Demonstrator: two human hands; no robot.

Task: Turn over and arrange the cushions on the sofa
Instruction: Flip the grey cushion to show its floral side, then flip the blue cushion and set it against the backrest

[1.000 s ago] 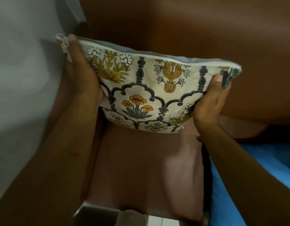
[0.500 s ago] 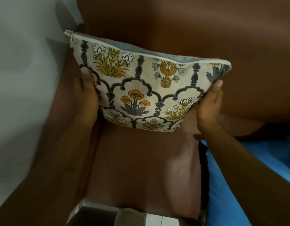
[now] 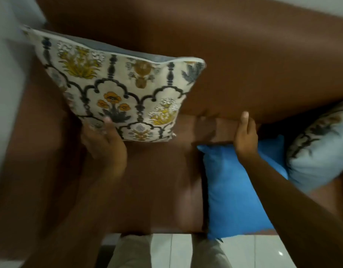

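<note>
Home living rm, sofa corner against a wall.

Brown leather-look sofa (image 3: 244, 60) w/ padded backrest and seat fills most of the view; its left end sits beside a plain pale wall (image 3: 6, 93). Soft furnishings point to a household, not a shop or office: floral-print cushion (image 3: 118, 93) w/ yellow and orange flowers leaning at the backrest, plain blue cushion (image 3: 230, 190) lying on the seat, and a 2nd patterned cushion (image 3: 321, 151) at the right edge, blurred. Glossy white tiled floor (image 3: 263, 252) in front of the sofa, w/ a light glint on it. Dim indoor lighting overall.
</note>
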